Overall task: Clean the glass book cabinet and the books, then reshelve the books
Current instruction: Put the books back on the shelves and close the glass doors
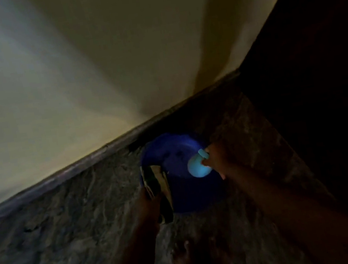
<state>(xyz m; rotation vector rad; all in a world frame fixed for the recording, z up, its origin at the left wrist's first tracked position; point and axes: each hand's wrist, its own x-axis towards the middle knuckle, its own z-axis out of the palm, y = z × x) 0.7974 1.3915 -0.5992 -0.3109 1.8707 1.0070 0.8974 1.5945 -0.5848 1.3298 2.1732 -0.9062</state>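
Note:
The scene is dim and blurred. A blue bucket point(185, 196) stands on the stone floor near the wall. My right hand point(217, 159) grips the handle of a light blue mug point(197, 165) held over the bucket's right side. My left hand point(148, 201) holds a dark cloth point(157, 187) with pale patches over the bucket's left rim; the cloth hangs down below the hand. No cabinet or books are in view.
A cream wall point(89, 65) meets the mottled grey floor point(58, 230) along a dark skirting line. A very dark mass point(320, 85) fills the right side. My bare feet point(188, 259) stand just in front of the bucket.

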